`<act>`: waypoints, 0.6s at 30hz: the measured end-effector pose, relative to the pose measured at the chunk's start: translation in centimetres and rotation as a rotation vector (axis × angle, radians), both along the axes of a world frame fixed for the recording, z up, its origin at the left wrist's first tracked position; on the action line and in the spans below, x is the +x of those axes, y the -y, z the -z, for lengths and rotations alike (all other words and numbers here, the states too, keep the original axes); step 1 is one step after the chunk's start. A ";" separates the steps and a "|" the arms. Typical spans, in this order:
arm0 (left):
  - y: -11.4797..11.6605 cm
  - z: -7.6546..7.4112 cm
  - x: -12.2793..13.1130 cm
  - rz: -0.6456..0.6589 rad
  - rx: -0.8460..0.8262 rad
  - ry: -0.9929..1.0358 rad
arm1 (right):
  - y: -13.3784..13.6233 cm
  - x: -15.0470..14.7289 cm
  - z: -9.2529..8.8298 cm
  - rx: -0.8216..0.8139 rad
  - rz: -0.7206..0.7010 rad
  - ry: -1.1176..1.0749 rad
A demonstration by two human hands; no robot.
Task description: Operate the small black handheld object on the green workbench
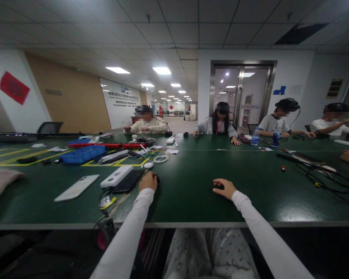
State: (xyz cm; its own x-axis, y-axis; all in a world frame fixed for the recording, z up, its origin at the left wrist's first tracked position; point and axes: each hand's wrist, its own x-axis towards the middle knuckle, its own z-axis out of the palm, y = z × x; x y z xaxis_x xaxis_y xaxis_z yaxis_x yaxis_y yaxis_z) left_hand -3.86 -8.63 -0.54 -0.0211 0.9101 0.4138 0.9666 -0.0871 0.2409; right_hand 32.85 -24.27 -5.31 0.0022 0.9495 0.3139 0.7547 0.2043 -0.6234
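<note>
My left hand [147, 182] rests on the green table, its fingers curled round a small black object [158, 179] that is mostly hidden. Just left of that hand lie a flat black device [129, 182] and a white power bank [116, 176] overlapping its edge. Farther left is a white smartphone [78, 188], back side up. My right hand [225, 189] is over the table to the right, thumb and fingers apart, with nothing in it. A white round piece [148, 165] and a coiled white cable [161, 159] sit beyond my left hand.
A blue tray [83, 154], tools and loose wires fill the left of the table. Black cables [322, 174] and a small orange-red item [283, 169] lie at right. Bottles [255, 137] stand at the far side, where several people sit. Another person's hand [2, 180] reaches in at left.
</note>
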 end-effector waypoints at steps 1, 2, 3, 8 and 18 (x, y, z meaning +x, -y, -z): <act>0.0 0.0 0.0 0.005 0.000 0.007 | 0.0 0.0 0.0 -0.002 -0.001 0.002; 0.0 0.0 0.0 0.008 0.001 0.014 | 0.0 0.0 0.0 -0.005 -0.005 0.003; 0.1 0.0 0.0 0.010 0.000 0.021 | 0.1 0.0 -0.1 -0.009 -0.007 0.003; 0.3 -0.2 0.0 0.001 0.008 0.040 | 0.2 -0.1 -0.2 -0.019 0.003 0.001; 0.4 -0.2 -0.4 -0.063 0.042 0.097 | 0.1 -0.1 -0.2 -0.001 -0.005 0.013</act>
